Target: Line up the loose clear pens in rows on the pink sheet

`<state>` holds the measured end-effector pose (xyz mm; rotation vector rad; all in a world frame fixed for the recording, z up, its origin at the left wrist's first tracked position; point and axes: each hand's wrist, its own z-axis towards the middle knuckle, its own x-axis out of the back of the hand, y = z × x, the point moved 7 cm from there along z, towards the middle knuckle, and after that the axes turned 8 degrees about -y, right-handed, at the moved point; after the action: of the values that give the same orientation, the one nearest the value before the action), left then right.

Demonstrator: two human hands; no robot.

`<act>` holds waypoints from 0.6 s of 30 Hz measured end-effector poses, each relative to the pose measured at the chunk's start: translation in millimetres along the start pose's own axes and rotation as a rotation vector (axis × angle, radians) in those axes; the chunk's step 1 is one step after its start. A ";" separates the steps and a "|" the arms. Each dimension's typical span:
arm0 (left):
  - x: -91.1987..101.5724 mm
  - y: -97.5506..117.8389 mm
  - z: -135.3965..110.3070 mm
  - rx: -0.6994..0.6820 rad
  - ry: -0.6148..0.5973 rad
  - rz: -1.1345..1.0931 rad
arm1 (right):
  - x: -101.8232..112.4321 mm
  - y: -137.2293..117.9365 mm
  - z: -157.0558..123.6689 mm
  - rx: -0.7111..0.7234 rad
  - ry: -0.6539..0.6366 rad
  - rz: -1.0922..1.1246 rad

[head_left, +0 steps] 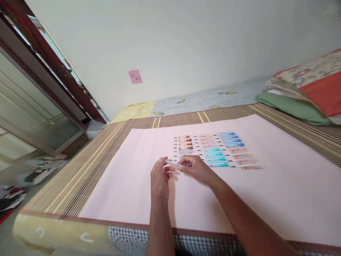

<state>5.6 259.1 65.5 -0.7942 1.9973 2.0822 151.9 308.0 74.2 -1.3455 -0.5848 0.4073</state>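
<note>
Above the large pale pink sheet, my two hands hold a slim whitish pen almost level between them. My left hand has its fingers curled at the pen's left end. My right hand pinches the other end, and its fingers partly hide it. Just beyond, more slim pens lie in neat columns, tips to the left: brown-ended pens, blue-ended pens, turquoise-ended pens and pinkish patterned pens. My right hand covers part of the nearest rows.
Beneath the sheet is a striped mat over patterned bedding. Folded bedding and a red floral cushion are piled at the far right. A pink note sticks to the wall. Papers and books lie beyond the left edge.
</note>
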 end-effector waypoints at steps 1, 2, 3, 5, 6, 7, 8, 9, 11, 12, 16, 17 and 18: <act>-2.8 0.3 -0.2 0.009 -0.035 -0.002 | 0.7 0.4 -0.1 -0.002 0.004 0.004; -4.4 0.3 -0.2 0.015 -0.056 0.005 | 1.2 0.4 -0.1 0.000 0.005 0.006; -4.6 0.2 0.0 0.014 -0.056 0.015 | 1.5 0.1 -0.2 0.002 0.003 0.007; -1.3 -0.2 0.6 -0.005 -0.003 0.034 | 1.4 -0.7 -0.2 0.008 0.001 -0.001; 0.9 -0.6 0.7 -0.017 0.031 0.041 | 1.1 -1.1 -0.2 0.010 0.000 -0.008; 2.8 -0.9 0.5 -0.023 0.062 0.045 | 0.8 -1.4 -0.2 0.012 -0.002 -0.013; 4.1 -1.2 0.1 -0.026 0.084 0.045 | 0.6 -1.6 -0.1 0.014 -0.002 -0.016; 4.4 -1.4 -0.4 -0.022 0.093 0.037 | 0.6 -1.4 0.0 0.015 -0.001 -0.018; 1.9 -1.0 -1.3 -0.009 0.063 0.002 | 1.6 -0.4 0.2 0.010 0.004 -0.026; -0.5 -0.7 -1.5 0.001 0.029 -0.014 | 2.5 0.2 0.3 0.008 0.009 -0.030; -3.2 0.0 -0.2 0.002 -0.016 -0.015 | 5.0 0.8 0.8 0.016 0.016 -0.036; -1.1 -0.4 0.4 -0.007 0.014 -0.014 | 5.0 0.7 0.8 0.015 0.016 -0.038; 1.2 -0.9 0.8 -0.018 0.048 -0.015 | 4.9 0.4 0.7 0.014 0.015 -0.041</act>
<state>4.8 259.6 64.1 -0.8681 1.9937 2.0947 155.3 311.5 74.7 -1.3201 -0.5946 0.3671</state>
